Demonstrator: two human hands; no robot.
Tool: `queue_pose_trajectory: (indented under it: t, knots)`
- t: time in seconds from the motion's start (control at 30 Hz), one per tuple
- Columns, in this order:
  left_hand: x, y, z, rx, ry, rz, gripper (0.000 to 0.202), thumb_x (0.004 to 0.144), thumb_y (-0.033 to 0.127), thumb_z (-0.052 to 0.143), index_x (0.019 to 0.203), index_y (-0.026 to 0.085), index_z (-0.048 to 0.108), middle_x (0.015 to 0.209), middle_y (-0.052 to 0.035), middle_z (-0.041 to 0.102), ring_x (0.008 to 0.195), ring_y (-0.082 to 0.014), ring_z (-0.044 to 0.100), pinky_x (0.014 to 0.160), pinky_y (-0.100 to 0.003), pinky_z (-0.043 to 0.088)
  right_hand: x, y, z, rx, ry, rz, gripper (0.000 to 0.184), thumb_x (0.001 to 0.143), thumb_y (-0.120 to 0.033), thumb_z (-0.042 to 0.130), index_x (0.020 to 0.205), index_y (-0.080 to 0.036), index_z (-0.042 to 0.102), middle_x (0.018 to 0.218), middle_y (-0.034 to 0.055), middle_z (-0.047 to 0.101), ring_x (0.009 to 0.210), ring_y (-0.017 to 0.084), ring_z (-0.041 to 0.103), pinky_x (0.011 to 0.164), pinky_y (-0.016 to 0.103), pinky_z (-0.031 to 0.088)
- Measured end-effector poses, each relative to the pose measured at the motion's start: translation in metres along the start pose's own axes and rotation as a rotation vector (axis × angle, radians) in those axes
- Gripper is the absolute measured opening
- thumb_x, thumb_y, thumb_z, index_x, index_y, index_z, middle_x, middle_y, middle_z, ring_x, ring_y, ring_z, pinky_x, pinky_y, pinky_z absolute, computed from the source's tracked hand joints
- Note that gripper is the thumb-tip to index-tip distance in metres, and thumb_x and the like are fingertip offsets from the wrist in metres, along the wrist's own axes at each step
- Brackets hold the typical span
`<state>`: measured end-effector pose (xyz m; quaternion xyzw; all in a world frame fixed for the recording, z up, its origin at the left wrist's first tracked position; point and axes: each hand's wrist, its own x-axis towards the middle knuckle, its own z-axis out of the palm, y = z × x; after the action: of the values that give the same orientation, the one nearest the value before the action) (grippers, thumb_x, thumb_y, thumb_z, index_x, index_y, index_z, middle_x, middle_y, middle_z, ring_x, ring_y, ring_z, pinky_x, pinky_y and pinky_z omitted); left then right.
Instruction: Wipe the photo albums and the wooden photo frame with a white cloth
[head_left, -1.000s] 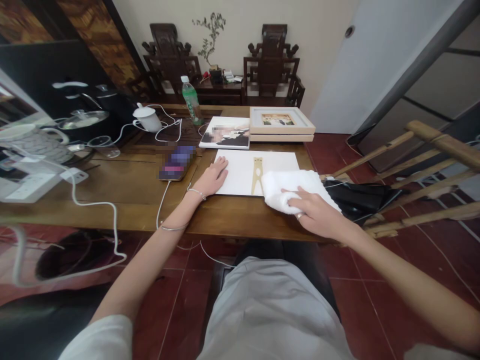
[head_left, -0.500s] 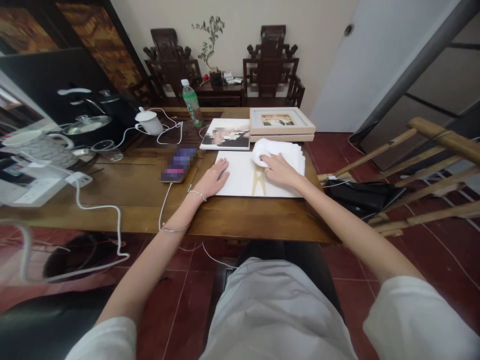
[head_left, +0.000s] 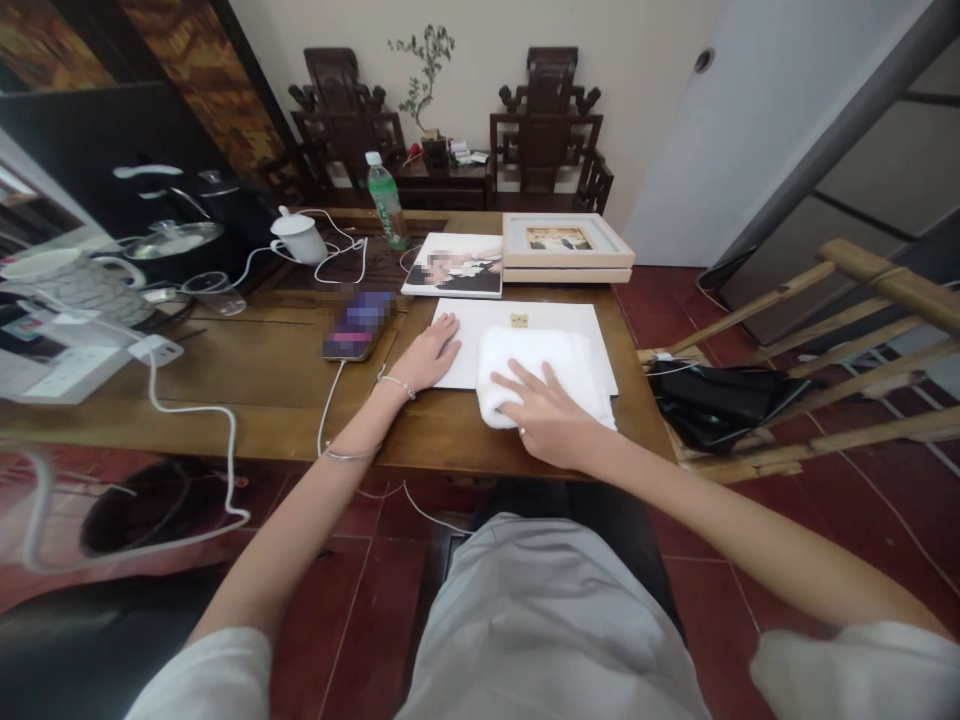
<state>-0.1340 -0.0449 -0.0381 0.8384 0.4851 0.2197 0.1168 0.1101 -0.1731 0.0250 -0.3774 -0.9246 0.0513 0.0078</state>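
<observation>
A white board (head_left: 463,345), seemingly the back of a picture frame, lies flat near the table's front edge. On its left side rests my left hand (head_left: 435,352), open, palm down with the fingers stretched out. My right hand (head_left: 551,410) holds a folded white cloth (head_left: 544,350) against the board's front right part, fingers spread over the top and thumb by the near edge. The cloth hangs a little over the board's front edge. Just beyond it shows a small tan hinge piece (head_left: 519,321); the tan support leg below it is hidden under the cloth.
Behind the board lie a photo panel (head_left: 457,265) and stacked pale wooden frames (head_left: 568,265). To the left are a phone (head_left: 356,325) on a cable, a lidded white cup (head_left: 298,237), a green-labelled bottle (head_left: 387,205) and a plastic cup (head_left: 214,293). A wooden rack (head_left: 885,340) stands right.
My right hand has drawn the cloth toward me, from the board's back right to its front edge. The tan leg is now covered and its hinge piece uncovered. My left hand stays put.
</observation>
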Motion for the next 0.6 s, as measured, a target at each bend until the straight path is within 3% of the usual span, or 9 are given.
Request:
queue_pose_trajectory:
  t: [0.33,0.47,0.6]
  knots:
    - [0.001,-0.006,0.000,0.016,-0.028,-0.005,0.056,0.100,0.038,0.033,0.146,0.010,0.046,0.159,-0.0149,0.039,0.150,-0.0267,0.030,0.125,-0.045,0.022,0.086,0.076,-0.011,-0.005,0.059,0.148,0.059,0.081,0.003,0.039,0.138,-0.010,0.052,0.154,0.0225,0.043,0.152,0.036,0.021,0.114,0.070,0.025]
    - [0.002,-0.007,0.001,0.021,-0.029,0.002,0.055,0.100,0.035,0.031,0.146,0.009,0.046,0.159,-0.0147,0.038,0.150,-0.0259,0.030,0.125,-0.046,0.022,0.092,0.073,-0.010,-0.036,0.048,0.175,0.060,0.082,0.004,0.036,0.138,-0.010,0.053,0.159,0.0202,0.037,0.152,0.039,0.017,0.113,0.072,0.022]
    - [0.002,-0.007,0.002,0.015,-0.016,0.010,0.054,0.100,0.037,0.032,0.145,0.012,0.047,0.159,-0.0130,0.040,0.150,-0.0251,0.031,0.125,-0.046,0.023,0.066,0.044,-0.004,-0.078,0.009,0.122,0.059,0.083,0.002,0.040,0.139,-0.010,0.055,0.163,0.0191,0.030,0.152,0.043,0.013,0.113,0.074,0.022]
